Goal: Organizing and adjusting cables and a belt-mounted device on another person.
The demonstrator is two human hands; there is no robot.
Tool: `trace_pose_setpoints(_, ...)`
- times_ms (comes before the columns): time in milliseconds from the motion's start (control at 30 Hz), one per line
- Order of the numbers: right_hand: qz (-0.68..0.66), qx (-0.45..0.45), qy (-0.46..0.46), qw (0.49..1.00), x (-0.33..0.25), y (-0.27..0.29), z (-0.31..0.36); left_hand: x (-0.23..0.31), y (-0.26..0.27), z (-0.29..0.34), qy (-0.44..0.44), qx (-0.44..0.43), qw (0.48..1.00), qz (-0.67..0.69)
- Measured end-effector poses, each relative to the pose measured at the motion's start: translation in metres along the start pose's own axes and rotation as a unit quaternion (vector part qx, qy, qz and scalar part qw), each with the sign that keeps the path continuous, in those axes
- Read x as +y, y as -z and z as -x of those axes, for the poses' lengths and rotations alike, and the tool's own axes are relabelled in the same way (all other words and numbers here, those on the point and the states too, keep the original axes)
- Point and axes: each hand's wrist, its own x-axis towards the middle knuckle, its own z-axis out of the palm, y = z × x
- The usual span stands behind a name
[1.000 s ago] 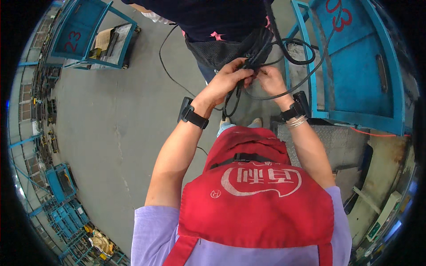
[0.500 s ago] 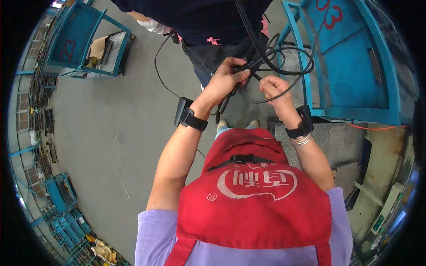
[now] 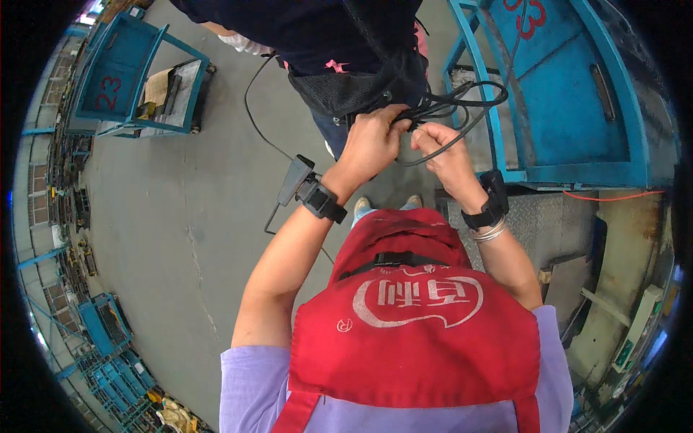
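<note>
A bundle of thin black cable [image 3: 469, 99] hangs in loops in front of another person in dark clothes. My left hand [image 3: 372, 141] is closed on the gathered cable at the left end of the loops, back of the hand up, its grip partly hidden. Close beside it, my right hand [image 3: 444, 151] has its fingers pinched at the bundle, with one loop running across them. Behind my left hand is the person's black mesh waist bag [image 3: 343, 94]. Black strapped devices sit on both my wrists; a thin cable [image 3: 249, 108] loops down towards the left one.
A large blue metal cart [image 3: 563, 94] stands close on the right, above a patterned metal plate [image 3: 534, 224]. Further left is another blue cart [image 3: 137, 86] with flat items on it. Racks and blue frames [image 3: 108, 325] line the far left. Grey floor [image 3: 166, 216] lies between.
My left hand has turned, back upward, and drawn nearer the right. The cable loops have dropped and bunched flatter. The other person and the carts appear slightly shifted left.
</note>
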Motion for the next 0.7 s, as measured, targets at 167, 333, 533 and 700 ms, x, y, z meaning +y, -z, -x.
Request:
trace_pose_setpoints(167, -0.036, -0.034, -0.043, 0.998, -0.001, 0.001, -0.004, -0.023, -0.011, 0.009, -0.090, 0.058, 0.994, 0.005)
trace_pose_setpoints(333, 0.118, -0.017, 0.073, 0.990, 0.016, 0.008, -0.002, -0.006, -0.004, 0.005, 0.044, 0.005, 0.998, 0.055)
trace_pose_setpoints(533, 0.076, -0.026, 0.074, 0.994, 0.010, 0.008, 0.003, -0.007, -0.009, 0.005, 0.018, 0.043, 0.999, 0.027)
trace_pose_setpoints(700, -0.060, -0.046, -0.040, 0.996, 0.000, 0.007, -0.005, -0.017, -0.015, 0.005, -0.068, 0.059, 0.995, -0.031)
